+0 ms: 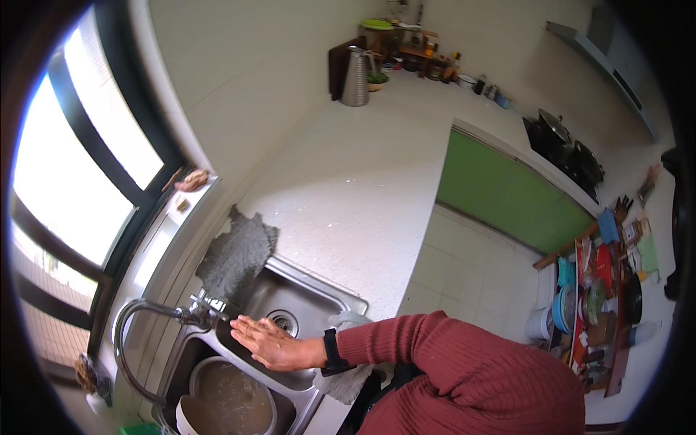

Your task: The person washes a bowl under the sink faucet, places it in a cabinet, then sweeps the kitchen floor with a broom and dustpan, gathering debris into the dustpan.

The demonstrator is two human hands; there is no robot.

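Note:
My right hand [274,342], with a black band on its wrist and a red ribbed sleeve, is held flat over the double steel sink. It shows its back, its fingers stretched towards the chrome tap [201,315], and no object shows in it. Above it in the picture lies the basin with the drain [283,323]. Below it, the other basin holds a round metal bowl [231,399] of cloudy water and a pale bowl [187,416], tilted. My left hand is out of view.
A grey cloth [239,255] lies behind the sink, another [345,380] over its front edge. A metal jug [356,79] and bottles stand far back on the white worktop [348,179]. Pots [565,141] sit on the hob. Shelves [598,304] at the right hold basins.

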